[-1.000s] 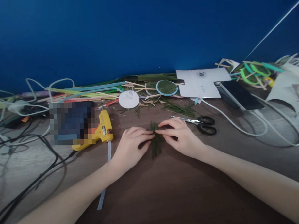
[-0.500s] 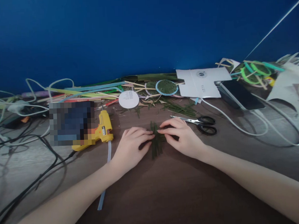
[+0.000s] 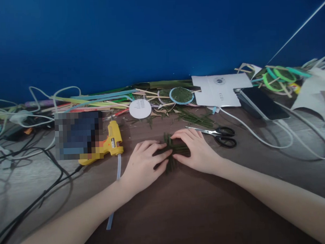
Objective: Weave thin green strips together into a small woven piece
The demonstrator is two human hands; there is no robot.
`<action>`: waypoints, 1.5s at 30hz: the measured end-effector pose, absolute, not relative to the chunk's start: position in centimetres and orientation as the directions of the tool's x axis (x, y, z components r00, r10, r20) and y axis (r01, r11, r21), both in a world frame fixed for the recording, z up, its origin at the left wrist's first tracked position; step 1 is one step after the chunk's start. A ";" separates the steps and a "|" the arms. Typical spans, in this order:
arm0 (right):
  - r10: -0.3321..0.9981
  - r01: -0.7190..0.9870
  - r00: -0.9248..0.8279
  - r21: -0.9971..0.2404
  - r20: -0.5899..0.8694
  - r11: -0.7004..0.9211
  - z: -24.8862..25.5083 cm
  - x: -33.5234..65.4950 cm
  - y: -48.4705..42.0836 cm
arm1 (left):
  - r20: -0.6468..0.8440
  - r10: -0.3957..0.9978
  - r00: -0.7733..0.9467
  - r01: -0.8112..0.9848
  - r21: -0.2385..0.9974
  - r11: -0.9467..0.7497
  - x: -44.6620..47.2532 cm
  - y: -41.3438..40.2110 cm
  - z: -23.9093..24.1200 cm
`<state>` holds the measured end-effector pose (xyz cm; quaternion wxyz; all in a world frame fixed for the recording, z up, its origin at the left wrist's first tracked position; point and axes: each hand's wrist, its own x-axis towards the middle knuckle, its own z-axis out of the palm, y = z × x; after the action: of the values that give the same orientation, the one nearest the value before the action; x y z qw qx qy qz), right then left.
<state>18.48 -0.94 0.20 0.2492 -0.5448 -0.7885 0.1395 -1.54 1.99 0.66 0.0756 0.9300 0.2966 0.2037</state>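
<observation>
Narrow green leaf strips [image 3: 170,168] lie crossed on the brown table, some upright in view and others running sideways. Over their left part, my left hand [image 3: 145,161] rests with fingers stretched out and slightly apart, fingertips touching the strips. My right hand [image 3: 197,151] is at the right side, its index finger and thumb spread above and below the sideways strips, both tips at the crossing. Fingers hide part of the crossing. Black-handled scissors [image 3: 223,136] lie open just behind my right hand. A yellow hot glue gun [image 3: 115,138] with a clear glue stick stands left of my left hand.
Cut leaf strips [image 3: 195,117], a white paper disc [image 3: 140,108], a blue-rimmed green round [image 3: 181,95] and white card [image 3: 220,91] line the back by the blue wall. A phone [image 3: 265,104] with a white cable is right; black cords [image 3: 51,172] and a pixelated object are left.
My left fingers have moved slightly right, farther over the strips. My right thumb and index finger have spread apart, so the sideways strips show between them.
</observation>
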 end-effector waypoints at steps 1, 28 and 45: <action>0.930 0.788 -0.278 -0.497 0.240 0.364 0.2 18.5 -0.9 | 0.334 0.583 0.741 0.523 0.258 -0.812 -1.5 2.0 0.7; 0.926 0.776 -0.302 -0.506 0.225 0.376 0.4 18.5 -0.9 | 0.334 0.587 0.738 0.529 0.254 -0.810 -1.5 2.1 0.4; 0.883 0.800 0.051 -0.549 0.467 0.244 0.1 21.4 1.2 | 0.346 0.454 0.821 0.427 0.154 -0.891 -1.6 1.7 0.8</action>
<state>21.39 1.20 0.11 0.3878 -0.6126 -0.6866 0.0538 -1.63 1.74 0.81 0.0348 0.9536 0.2309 0.1900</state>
